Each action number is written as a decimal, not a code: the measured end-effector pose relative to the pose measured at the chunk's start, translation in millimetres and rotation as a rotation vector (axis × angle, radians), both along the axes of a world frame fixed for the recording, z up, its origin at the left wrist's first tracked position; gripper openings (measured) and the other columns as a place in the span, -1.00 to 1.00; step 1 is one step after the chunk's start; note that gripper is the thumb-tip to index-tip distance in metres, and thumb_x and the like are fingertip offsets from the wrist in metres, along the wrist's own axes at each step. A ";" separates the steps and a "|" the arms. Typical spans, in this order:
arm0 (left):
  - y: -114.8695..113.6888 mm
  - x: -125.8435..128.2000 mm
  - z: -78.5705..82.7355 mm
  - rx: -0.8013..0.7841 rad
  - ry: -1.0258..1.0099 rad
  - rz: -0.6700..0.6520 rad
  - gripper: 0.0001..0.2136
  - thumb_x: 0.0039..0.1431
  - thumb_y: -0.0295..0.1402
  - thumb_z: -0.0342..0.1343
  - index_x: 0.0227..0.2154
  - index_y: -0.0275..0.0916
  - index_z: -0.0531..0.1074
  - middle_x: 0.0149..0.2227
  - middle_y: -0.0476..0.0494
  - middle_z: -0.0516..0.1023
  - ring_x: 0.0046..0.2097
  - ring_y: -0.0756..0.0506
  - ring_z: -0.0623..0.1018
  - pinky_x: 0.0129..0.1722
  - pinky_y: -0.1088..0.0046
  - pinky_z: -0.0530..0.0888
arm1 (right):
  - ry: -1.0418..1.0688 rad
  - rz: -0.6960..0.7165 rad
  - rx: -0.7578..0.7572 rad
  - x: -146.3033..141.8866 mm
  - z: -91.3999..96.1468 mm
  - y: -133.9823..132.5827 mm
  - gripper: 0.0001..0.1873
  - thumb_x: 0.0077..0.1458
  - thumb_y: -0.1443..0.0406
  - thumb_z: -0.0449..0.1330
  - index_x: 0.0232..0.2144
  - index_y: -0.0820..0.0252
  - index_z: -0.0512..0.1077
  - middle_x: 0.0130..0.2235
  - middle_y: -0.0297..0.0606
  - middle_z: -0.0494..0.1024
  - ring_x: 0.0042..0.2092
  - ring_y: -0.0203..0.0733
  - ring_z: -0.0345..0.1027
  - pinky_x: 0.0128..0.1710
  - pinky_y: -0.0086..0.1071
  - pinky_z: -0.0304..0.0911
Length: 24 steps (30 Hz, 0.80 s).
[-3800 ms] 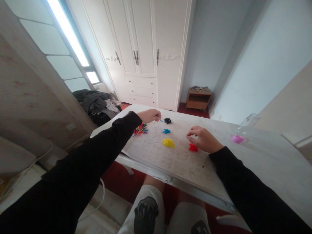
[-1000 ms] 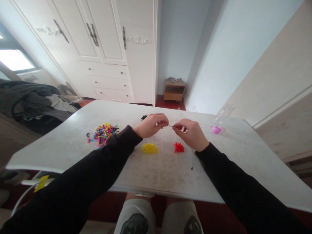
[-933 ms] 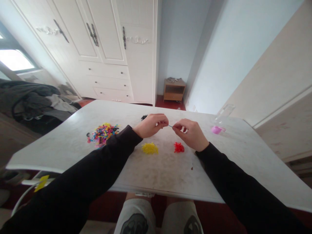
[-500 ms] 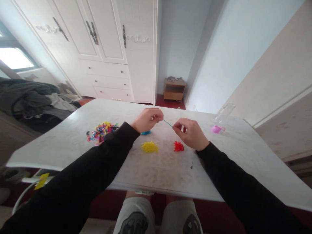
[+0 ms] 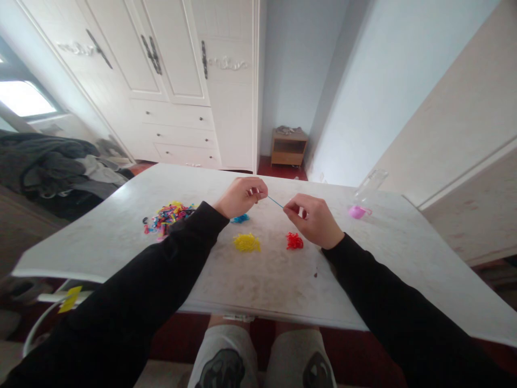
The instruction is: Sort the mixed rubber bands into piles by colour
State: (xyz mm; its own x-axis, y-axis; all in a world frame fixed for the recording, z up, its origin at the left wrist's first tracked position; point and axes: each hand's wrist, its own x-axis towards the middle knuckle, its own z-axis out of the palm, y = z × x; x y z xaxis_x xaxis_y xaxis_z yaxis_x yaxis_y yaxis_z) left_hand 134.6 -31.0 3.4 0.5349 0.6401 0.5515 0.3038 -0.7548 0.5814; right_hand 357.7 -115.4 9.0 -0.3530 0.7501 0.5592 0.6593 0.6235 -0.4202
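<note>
Between my hands a thin blue rubber band (image 5: 275, 201) is stretched taut above the table. My left hand (image 5: 243, 196) pinches one end of it between thumb and fingertips. The other end is pinched by my right hand (image 5: 312, 216). Below my left wrist lies a small pile of blue bands (image 5: 240, 218), partly covered by the hand. A yellow pile of bands (image 5: 246, 242) sits nearer to me, and a red pile (image 5: 294, 241) is just under my right hand. Left of my left forearm is a larger heap of mixed-colour bands (image 5: 169, 216), partly hidden by the sleeve.
Toward the right side of the white table (image 5: 266, 291) lie a clear plastic bottle (image 5: 370, 184) and a pink cup-like piece (image 5: 357, 212). A small dark speck (image 5: 315, 275) is near the front. Dark clothes (image 5: 52, 167) are heaped beyond the left edge. A white wardrobe (image 5: 173, 86) stands behind.
Both hands keep their pinch on the stretched blue band and have shifted very slightly left. More of the blue pile shows. The piles look the same.
</note>
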 end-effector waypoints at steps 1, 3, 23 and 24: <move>1.4 -1.2 -0.2 -0.010 -0.012 -0.004 -0.90 0.09 -0.50 0.04 -0.49 -0.28 0.43 -0.41 -0.08 0.53 -0.46 0.05 0.48 -0.51 0.57 0.39 | 0.002 0.000 0.000 0.6 -0.3 0.3 -0.84 0.16 0.38 0.16 -0.48 0.17 0.41 -0.46 -0.32 0.46 -0.42 -0.27 0.29 -0.40 -0.38 0.19; 6.7 -7.2 0.4 -0.024 -0.027 0.003 -0.90 0.10 -0.48 0.05 -0.48 -0.28 0.43 -0.43 -0.07 0.52 -0.49 0.05 0.48 -0.53 0.57 0.40 | 0.008 -0.005 0.000 1.8 -0.9 0.9 -0.84 0.15 0.40 0.16 -0.49 0.17 0.41 -0.46 -0.32 0.46 -0.43 -0.28 0.29 -0.40 -0.38 0.19; 26.3 -63.9 10.2 -0.170 0.535 -0.059 -0.87 0.03 -0.36 0.24 -0.40 -0.20 0.70 -0.55 -0.02 0.58 -0.52 0.04 0.43 -0.51 0.54 0.28 | 0.019 0.022 -0.002 0.6 -3.5 1.3 -0.87 0.10 0.41 0.20 -0.48 0.20 0.46 -0.47 -0.34 0.44 -0.42 -0.29 0.31 -0.39 -0.38 0.20; 25.0 -64.0 12.2 -0.172 0.538 -0.043 -0.86 0.03 -0.36 0.25 -0.38 -0.22 0.70 -0.55 -0.02 0.58 -0.52 0.04 0.43 -0.49 0.54 0.30 | 0.019 0.026 0.001 0.6 -3.6 1.4 -0.87 0.10 0.42 0.20 -0.49 0.20 0.46 -0.47 -0.34 0.44 -0.42 -0.29 0.30 -0.40 -0.39 0.20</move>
State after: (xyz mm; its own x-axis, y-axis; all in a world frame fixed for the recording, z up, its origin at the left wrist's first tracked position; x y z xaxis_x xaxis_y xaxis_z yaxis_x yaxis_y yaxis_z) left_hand 70.6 -6.0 15.6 0.7392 0.6682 0.0839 0.5623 -0.6810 0.4691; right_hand 358.3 -114.1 5.4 -0.3617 0.7405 0.5665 0.6347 0.6406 -0.4321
